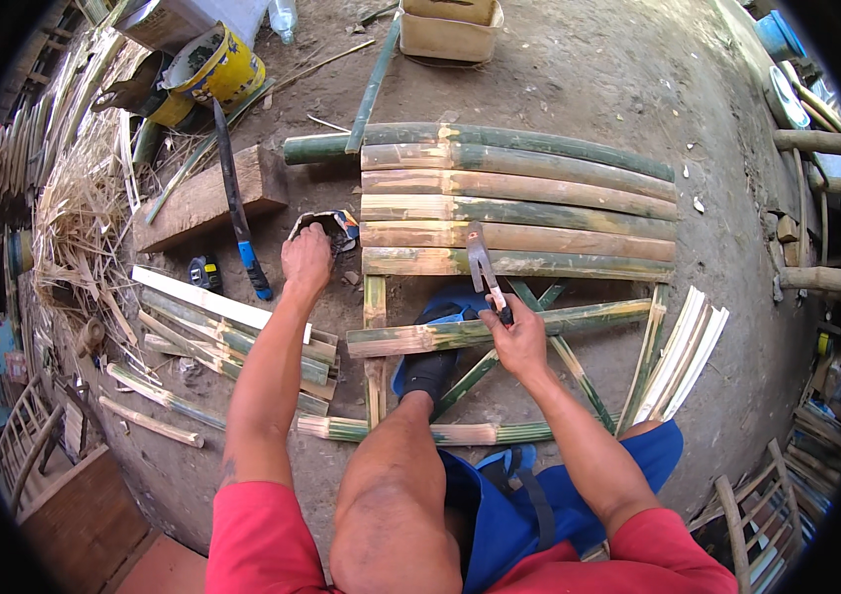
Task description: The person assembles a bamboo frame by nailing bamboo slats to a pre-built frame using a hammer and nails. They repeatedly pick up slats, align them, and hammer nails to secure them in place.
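Bamboo slats (517,208), stiff and light, lie nailed on the dirt floor (589,69). Right hand (517,337) grips a hammer (486,269) by its handle; left hand (306,259) reaches into a small box (326,224).

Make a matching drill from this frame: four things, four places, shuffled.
1. left hand
2. right hand
3. blue-handled machete
4. yellow bucket

a. lying across the wooden block
b. tipped over at the top left by the straw
c. gripping a small hammer over the bamboo slats
d. reaching into a small open box on the ground

Pairs: 1-d, 2-c, 3-a, 4-b
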A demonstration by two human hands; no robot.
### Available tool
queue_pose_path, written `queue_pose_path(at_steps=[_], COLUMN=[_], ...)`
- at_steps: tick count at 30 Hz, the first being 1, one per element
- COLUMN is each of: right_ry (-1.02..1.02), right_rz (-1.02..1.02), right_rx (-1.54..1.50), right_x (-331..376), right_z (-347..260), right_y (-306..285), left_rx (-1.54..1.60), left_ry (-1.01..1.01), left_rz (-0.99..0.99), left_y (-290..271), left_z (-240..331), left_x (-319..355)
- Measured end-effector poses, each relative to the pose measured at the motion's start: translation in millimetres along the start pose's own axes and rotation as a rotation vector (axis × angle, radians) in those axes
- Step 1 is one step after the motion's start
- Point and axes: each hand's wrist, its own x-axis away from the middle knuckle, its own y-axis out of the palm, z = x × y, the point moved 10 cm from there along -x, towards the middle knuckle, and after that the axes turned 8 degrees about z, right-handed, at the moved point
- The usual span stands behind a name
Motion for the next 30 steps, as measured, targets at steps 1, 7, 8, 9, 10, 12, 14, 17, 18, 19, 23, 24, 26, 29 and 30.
queue_pose_path(at_steps=[1, 7, 8, 9, 10, 12, 14, 17, 18, 19, 23, 24, 26, 29, 30], right_ry=[0.024, 0.066, 0.107, 0.126, 0.147, 0.169, 0.216, 0.326, 0.343, 0.392, 0.466, 0.468, 0.519, 0.524, 0.544], right_rz=[-0.014, 0.005, 0.046, 0.079, 0.171, 0.361, 0.573, 0.823, 0.875, 0.918, 0.889, 0.879, 0.838, 0.851, 0.855], right_rx=[0.001, -0.026, -0.017, -0.02, -0.023, -0.051, -0.008, 0.208, 0.251, 0.216, 0.098, 0.112, -0.02, -0.03, 0.035], right_x=[0.7, -1.5, -3.9, -8.5, -13.8, -29.8, -40.9, -54.8, -59.1, -63.0, -85.4, -88.6, -90.8, -87.8, -86.0], right_z=[2.1, 15.6, 26.0, 35.5, 47.1, 73.0, 106.7, 156.2, 169.8, 187.8, 236.8, 241.6, 255.3, 253.7, 251.1], right_y=[0.4, -21.9, -34.4, -48.9, -70.7, -120.4, -180.9, -266.7, -288.0, -304.1, -325.3, -325.2, -317.9, -317.2, -318.7], left_rx=[0.045, 0.32, 0.44, 0.574, 0.708, 0.862, 1.011, 1.118, 1.117, 1.099, 0.952, 0.892, 0.739, 0.554, 0.537], left_ry=[-0.013, 0.135, 0.158, 0.191, 0.258, 0.324, 0.435, 0.728, 0.803, 0.882, 1.033, 1.147, 1.34, 1.387, 1.401], left_rz=[0.006, 0.393, 0.36, 0.356, 0.395, 0.283, 0.159, 0.133, 0.055, -0.01, -0.147, -0.105, -0.038, 0.091, 0.04], left_y=[-6.1, -114.2, -121.7, -131.8, -142.8, -139.6, -130.9, -132.3, -126.5, -120.8, -91.6, -90.7, -82.4, -69.0, -62.2], left_z=[0.1, 42.3, 60.7, 80.9, 107.8, 168.6, 239.7, 352.4, 390.2, 426.8, 541.9, 562.3, 588.6, 599.4, 601.9], left_x=[2.4, 28.9, 32.2, 34.3, 40.7, 44.8, 51.3, 73.1, 78.1, 84.1, 94.5, 99.4, 114.1, 115.6, 116.3])
